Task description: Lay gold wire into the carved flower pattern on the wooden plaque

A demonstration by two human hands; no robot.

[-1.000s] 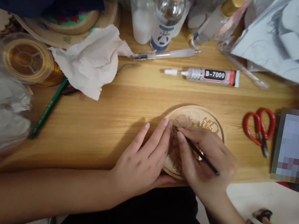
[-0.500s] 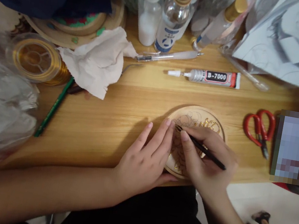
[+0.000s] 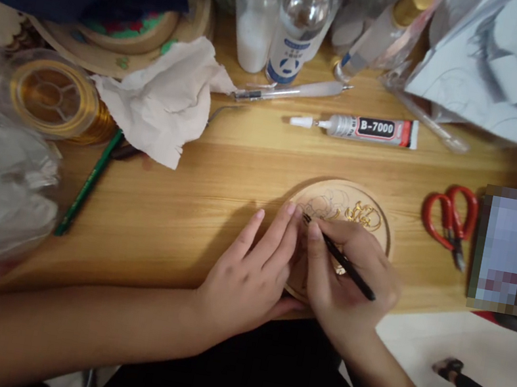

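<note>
A round wooden plate point(image 3: 347, 185) lies near the table's front edge, with a drawn line pattern and gold wire curls point(image 3: 363, 216) on its face. My left hand point(image 3: 249, 272) rests flat over the plate's left side, fingers stretched and apart, the thumb along the near rim. Pinched in my right hand point(image 3: 354, 277) are slim black tweezers point(image 3: 350, 266), slanted, their tip beside my left fingertips above the drawing. Whether the tip grips a piece of wire is too small to tell. My hands hide much of the plate's lower part.
Behind the plate lie a B-7000 glue tube point(image 3: 374, 130) and a clear pen point(image 3: 291, 91); bottles point(image 3: 294, 33) stand farther back. Red-handled cutters point(image 3: 449, 217) and a blurred-out phone point(image 3: 506, 247) are at right. Left are a gold wire spool point(image 3: 53, 94), crumpled tissue point(image 3: 165, 97) and green pencil point(image 3: 90, 184).
My right hand and the tweezers have shifted slightly left, and the tweezers' back end sits lower, showing more of the gold wire. My left hand stays in place.
</note>
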